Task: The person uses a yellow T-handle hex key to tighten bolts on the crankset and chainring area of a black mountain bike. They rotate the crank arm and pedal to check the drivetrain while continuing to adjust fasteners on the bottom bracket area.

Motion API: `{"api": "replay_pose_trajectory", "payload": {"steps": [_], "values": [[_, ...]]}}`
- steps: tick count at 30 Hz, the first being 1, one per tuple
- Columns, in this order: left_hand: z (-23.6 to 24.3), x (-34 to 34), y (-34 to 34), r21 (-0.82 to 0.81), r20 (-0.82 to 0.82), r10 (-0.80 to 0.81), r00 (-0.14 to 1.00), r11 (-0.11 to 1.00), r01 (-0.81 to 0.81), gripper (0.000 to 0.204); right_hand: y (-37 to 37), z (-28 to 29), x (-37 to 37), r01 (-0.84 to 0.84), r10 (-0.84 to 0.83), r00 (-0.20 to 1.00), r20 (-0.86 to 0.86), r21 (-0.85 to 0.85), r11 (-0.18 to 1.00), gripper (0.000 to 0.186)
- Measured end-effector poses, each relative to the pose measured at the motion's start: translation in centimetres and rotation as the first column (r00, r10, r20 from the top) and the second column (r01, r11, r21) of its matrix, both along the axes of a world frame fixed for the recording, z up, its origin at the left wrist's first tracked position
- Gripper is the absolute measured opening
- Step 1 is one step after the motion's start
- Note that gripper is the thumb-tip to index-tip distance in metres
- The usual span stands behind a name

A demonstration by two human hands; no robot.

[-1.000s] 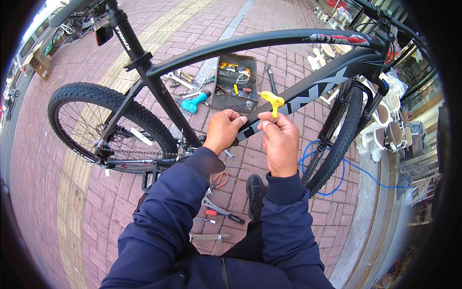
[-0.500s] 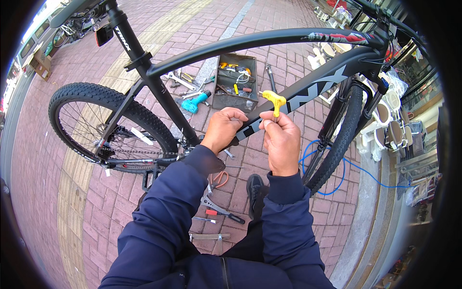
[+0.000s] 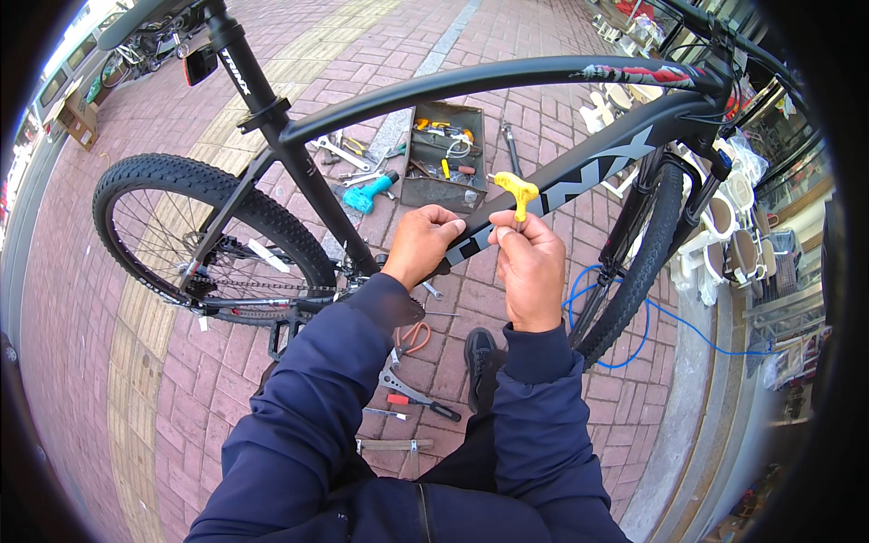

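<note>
Between the thumb and fingers of my right hand (image 3: 530, 271) is a yellow-handled hex key (image 3: 518, 194), its handle standing up above the fingertips. My left hand (image 3: 420, 246) has thumb and forefinger pinched together beside the lower tube of a black bicycle frame (image 3: 579, 163). Whatever the left fingertips may hold is too small to make out. Both hands are in front of the lower tube, a small gap apart.
Behind the frame lie an open toolbox (image 3: 480, 136), a teal power drill (image 3: 369, 193) and several wrenches. The knobby rear wheel (image 3: 163, 172) stands left, the front wheel (image 3: 647, 281) right. A blue hose (image 3: 697, 328) crosses the paving. More tools (image 3: 416, 398) lie by my shoe (image 3: 480, 357).
My left hand has shifted very slightly, its fingertips still pinched. The right hand holds the yellow hex key in nearly the same place.
</note>
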State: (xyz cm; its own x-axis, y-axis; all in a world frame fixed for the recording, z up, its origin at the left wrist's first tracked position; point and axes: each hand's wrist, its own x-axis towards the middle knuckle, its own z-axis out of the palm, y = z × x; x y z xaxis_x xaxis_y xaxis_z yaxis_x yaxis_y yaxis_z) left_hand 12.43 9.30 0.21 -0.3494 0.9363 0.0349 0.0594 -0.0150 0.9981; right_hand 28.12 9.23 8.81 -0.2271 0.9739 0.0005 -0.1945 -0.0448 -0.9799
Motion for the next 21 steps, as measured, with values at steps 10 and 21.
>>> {"api": "replay_pose_trajectory", "payload": {"steps": [10,21], "values": [[-0.1,-2.7,-0.5,-0.385,0.435,0.229,0.871,0.921,-0.05,0.019,0.0,0.0,0.0,0.0,0.001,1.0,0.001,-0.015,1.0,0.017],[-1.0,-5.7,-2.7,-0.284,0.836,0.126,0.535,0.932,0.224,0.032,0.0,0.2,-0.3,0.001,-0.001,1.0,0.021,0.006,1.0,0.017]]}}
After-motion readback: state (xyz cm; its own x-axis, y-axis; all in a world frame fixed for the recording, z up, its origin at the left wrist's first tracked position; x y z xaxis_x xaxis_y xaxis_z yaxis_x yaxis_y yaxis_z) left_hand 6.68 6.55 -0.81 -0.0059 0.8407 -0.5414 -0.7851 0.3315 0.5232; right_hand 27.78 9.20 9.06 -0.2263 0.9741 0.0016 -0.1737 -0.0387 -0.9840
